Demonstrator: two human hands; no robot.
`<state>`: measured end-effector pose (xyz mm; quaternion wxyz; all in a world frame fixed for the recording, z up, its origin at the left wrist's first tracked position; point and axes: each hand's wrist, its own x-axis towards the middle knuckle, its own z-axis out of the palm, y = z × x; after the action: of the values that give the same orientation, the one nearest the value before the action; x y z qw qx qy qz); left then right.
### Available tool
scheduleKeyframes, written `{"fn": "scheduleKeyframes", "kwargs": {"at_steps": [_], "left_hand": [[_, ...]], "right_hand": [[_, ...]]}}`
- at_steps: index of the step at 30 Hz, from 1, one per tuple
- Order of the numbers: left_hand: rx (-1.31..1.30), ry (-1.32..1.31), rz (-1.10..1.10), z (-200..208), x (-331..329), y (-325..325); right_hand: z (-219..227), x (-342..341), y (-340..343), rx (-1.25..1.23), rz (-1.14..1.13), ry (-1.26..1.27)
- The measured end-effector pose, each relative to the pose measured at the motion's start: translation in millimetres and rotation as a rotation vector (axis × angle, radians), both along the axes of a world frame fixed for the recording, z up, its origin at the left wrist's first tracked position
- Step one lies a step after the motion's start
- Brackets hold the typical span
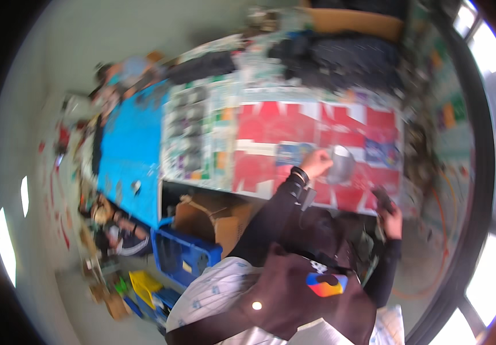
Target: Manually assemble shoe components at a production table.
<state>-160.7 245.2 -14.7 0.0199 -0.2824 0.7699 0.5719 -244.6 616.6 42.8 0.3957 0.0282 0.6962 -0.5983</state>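
Observation:
My left hand point(317, 163), with a dark band at the wrist, reaches over the red and white printed sheet on the table. Its fingers are closed at the left edge of a smooth grey rounded piece point(341, 167), whose kind is too blurred to tell. Lower down, by the table's near edge, my right hand point(391, 222) is wrapped around a dark blocky object point(382, 199) that points up and left. What that object is cannot be made out.
Rows of dark grey pieces point(189, 129) lie left of the red sheet point(259, 167). A black heap point(345, 57) sits at the back. Beyond is a blue tabletop point(130, 144). A cardboard box point(233, 221) and blue crate point(182, 253) stand below. Other people point(124, 236) are at the left.

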Motion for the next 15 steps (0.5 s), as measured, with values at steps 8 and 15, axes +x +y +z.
{"fn": "scheduleKeyframes", "kwargs": {"at_steps": [8, 15], "left_hand": [[0.63, 0.432, 0.685, 84.3, 211.7, -170.8], [-0.016, 0.595, 0.967, 6.9, 475.6, -389.1]], "right_hand": [[5.2, 18.2, -37.1, 0.019, 0.084, 0.115], [5.5, 29.2, -135.9, 0.072, 0.239, 0.179]]}}
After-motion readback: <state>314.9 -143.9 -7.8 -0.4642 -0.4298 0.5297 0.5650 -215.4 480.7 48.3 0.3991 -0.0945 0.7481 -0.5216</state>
